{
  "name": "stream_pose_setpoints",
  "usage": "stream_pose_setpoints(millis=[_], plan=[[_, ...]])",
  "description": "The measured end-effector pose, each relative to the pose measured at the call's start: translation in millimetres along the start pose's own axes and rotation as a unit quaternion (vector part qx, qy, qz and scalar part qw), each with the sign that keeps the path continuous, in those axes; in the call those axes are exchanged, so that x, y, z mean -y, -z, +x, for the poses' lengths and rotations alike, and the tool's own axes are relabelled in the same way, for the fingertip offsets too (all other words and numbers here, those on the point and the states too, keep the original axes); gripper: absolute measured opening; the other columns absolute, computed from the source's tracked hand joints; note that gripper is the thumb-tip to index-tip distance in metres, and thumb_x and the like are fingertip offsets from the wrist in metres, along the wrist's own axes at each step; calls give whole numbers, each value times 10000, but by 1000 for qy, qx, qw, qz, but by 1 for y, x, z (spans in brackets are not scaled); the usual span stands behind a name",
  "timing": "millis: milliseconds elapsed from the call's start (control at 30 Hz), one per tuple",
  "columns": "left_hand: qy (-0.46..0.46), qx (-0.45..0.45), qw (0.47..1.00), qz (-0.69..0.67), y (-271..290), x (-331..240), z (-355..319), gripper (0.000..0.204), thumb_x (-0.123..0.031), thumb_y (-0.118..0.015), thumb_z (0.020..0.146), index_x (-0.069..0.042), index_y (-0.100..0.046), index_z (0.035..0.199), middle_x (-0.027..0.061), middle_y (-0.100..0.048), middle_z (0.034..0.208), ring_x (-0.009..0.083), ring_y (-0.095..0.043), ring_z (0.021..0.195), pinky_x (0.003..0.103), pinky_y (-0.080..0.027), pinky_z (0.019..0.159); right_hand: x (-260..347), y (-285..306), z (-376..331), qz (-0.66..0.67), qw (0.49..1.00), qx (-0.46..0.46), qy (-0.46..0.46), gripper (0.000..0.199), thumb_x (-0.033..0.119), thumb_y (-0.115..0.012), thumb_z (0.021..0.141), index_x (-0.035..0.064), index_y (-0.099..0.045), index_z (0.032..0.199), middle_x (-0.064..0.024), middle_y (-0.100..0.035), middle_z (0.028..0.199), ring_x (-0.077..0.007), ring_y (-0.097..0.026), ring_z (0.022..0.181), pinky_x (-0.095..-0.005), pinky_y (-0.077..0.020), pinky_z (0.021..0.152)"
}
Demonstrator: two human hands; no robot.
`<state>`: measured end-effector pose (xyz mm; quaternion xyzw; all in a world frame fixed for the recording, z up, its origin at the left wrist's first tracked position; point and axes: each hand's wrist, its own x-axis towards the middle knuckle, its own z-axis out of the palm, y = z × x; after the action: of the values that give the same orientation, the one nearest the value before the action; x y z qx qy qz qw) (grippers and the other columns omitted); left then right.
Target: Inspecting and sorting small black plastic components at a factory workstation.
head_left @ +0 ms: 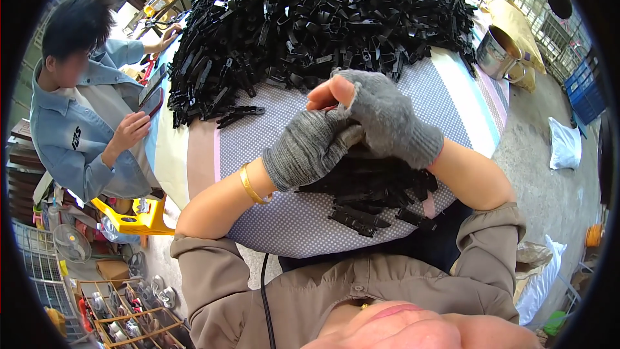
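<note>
My two hands meet over the near half of the cloth-covered table [278, 226], both in grey knitted gloves with bare fingertips. My left hand [305, 147] is curled closed, palm side turned inward. Against it presses my right hand [391, 116], also closed, its bare fingertips at the upper left. Whatever lies between them is hidden by the gloves. Beyond my hands rises a large heap of black plastic clip-like parts [310, 22]. Closer to my body, partly under my hands, lies a smaller cluster of similar black parts [371, 197].
At the left edge of the table sits another person [90, 116] with a phone [152, 102] in hand. A yellow plastic stool [139, 221] stands below. A metal pot [497, 52] is at the far right, near a blue crate [586, 90] and a white bag [565, 144].
</note>
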<state>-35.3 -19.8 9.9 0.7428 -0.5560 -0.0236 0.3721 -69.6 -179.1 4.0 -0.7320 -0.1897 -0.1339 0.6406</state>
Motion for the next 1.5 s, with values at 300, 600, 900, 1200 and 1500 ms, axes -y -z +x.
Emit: stream_pose_setpoints(millis=[300,600,900,1200,1500], plan=[[-54,119,989,74,17,-14,-6,359,-275,-666,786,-117,-608,1103,109,-583,1000,249,-617,810,324,-504,731,-26,103,28,-415,894,-152,-76,298,347,-626,838,50,-637,864,-58,-615,718,-135,-596,663,-263,-478,604],[338,203,788,474,117,69,-24,377,-195,-683,705,-85,-597,1055,120,-621,1040,294,-597,975,389,-492,815,-47,77,29,-597,798,-70,-36,258,234,-600,760,49,-620,939,-131,-623,890,-288,-608,850,-384,-479,756],[269,228,829,433,76,67,-5,291,-146,-621,741,-129,-629,1032,124,-598,950,304,-592,913,375,-481,824,-10,55,17,-650,756,65,45,135,101,-596,774,54,-584,900,-98,-587,801,-232,-614,812,-321,-519,695],[143,155,890,404,31,37,0,309,-248,-623,794,-130,-610,1079,79,-532,1149,245,-487,1081,354,-456,891,-6,35,3,-582,795,171,-13,185,157,-553,795,43,-582,938,-106,-581,870,-267,-586,859,-369,-481,766],[123,-57,990,-27,28,44,-5,382,-174,-679,770,-38,-541,1099,123,-631,973,242,-613,916,337,-492,852,-4,40,11,-494,851,154,-89,217,219,-555,810,55,-612,939,-126,-601,898,-274,-579,910,-391,-462,822]])
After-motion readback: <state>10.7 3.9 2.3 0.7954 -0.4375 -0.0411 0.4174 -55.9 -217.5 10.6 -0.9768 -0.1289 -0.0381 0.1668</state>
